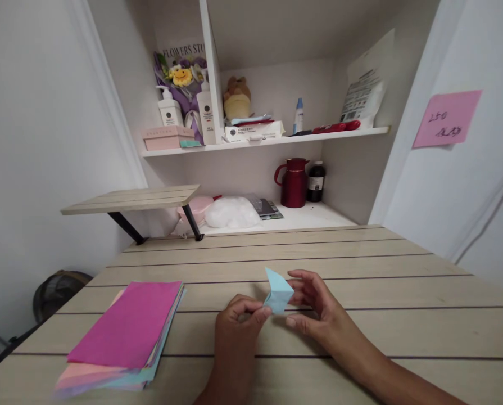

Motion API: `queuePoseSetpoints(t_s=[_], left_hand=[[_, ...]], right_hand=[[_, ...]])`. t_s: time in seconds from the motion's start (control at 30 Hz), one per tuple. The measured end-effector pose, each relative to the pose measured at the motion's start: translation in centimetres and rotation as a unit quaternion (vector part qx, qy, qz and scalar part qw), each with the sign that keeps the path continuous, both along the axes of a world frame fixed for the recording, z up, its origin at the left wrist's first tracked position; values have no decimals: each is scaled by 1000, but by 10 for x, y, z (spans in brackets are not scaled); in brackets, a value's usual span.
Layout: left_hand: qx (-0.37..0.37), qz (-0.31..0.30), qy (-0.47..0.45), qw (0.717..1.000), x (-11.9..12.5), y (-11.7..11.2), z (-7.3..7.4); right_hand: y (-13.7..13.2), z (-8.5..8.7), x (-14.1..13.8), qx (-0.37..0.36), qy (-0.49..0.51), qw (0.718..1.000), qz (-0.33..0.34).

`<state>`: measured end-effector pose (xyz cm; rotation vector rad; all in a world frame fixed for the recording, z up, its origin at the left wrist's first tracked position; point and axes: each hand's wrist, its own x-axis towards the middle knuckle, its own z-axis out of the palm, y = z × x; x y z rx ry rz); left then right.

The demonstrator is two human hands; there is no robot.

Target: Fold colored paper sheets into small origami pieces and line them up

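A small folded piece of light blue paper is held just above the wooden table. My left hand pinches its lower left corner between thumb and fingers. My right hand touches the paper's right side with curled fingertips, thumb below it. A stack of coloured paper sheets, magenta on top, lies on the table to the left of my hands.
A small wooden riser shelf stands at the table's back left. Behind are a red jug, a dark bottle, white stuffing and a shelf with bottles and boxes. A pink note sticks on the right wall.
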<state>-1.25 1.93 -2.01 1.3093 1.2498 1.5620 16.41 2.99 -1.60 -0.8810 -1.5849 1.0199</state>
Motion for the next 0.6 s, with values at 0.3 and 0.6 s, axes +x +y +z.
queuePoseSetpoints(t_s=[0.3,0.6], left_hand=[[-13,-26,-5,1000,3,-2,-2],[-20,-49,21,998,4,-5,9]], right_hand=[[-10,11,6,153,-158,974,-59],[-10,15,3,87,-149,985,-5]])
